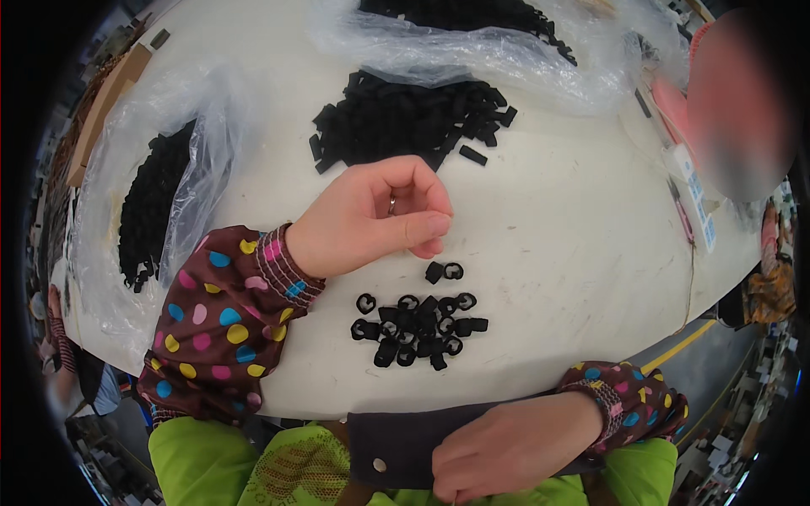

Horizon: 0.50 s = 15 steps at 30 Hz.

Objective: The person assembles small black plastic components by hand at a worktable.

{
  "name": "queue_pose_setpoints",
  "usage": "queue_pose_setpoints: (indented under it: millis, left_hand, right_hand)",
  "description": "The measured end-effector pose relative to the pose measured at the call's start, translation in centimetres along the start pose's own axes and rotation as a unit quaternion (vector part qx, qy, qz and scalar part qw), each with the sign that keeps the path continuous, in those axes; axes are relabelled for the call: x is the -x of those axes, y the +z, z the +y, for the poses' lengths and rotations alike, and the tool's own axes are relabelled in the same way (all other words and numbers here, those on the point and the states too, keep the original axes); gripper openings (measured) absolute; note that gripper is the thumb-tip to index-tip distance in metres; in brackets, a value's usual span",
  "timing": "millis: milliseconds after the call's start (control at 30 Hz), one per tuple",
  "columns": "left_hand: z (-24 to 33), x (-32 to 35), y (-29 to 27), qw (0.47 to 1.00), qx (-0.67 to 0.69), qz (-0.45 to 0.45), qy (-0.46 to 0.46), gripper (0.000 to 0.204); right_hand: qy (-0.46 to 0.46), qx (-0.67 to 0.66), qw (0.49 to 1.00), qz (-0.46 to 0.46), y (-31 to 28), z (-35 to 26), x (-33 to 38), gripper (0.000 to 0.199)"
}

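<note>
My left hand is raised over the white table, its fingers curled in and the thumb close to the bent fingers. A ring shows on one finger, and the visible hollow of the hand has nothing in it. Just beyond lies a large heap of short black tube-shaped pieces. On the near side is a small cluster of black ring-like pieces, with two more pieces set slightly apart. My right hand is low at the table's near edge, over a dark cloth flap. Its fingers are curled down and their tips are hidden.
Clear plastic bags of black pieces lie at the left and far side. A cardboard box edge borders the left. A blue-and-white strip and a pen-like tool lie at the right, near a blurred person in pink.
</note>
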<state>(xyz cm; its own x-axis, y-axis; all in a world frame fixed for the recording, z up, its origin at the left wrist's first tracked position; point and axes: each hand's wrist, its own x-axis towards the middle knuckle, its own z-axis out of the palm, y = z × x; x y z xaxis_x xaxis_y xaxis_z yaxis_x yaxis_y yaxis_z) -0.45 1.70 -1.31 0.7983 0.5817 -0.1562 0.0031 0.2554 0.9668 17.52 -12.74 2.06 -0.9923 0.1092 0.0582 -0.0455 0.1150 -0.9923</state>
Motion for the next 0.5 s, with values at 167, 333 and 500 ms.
queue_pose_setpoints:
  millis: [167,333,500]
  left_hand:
    - [-0.4,0.2,-0.1,1.0,-0.012,0.006,0.0,0.012]
    - [0.9,1.3,0.9,0.995,-0.042,-0.077,-0.048,0.015]
    - [3.5,4.1,6.0,0.894,-0.174,-0.408,0.063,0.033]
  right_hand:
    - [0.048,0.01,0.949,0.311,-0.7,0.3,1.8,0.007]
    - [-0.013,0.008,0.94,0.342,0.2,1.1,3.6,0.018]
    - [0.045,0.127,0.967,0.214,2.2,-0.5,3.6,0.036]
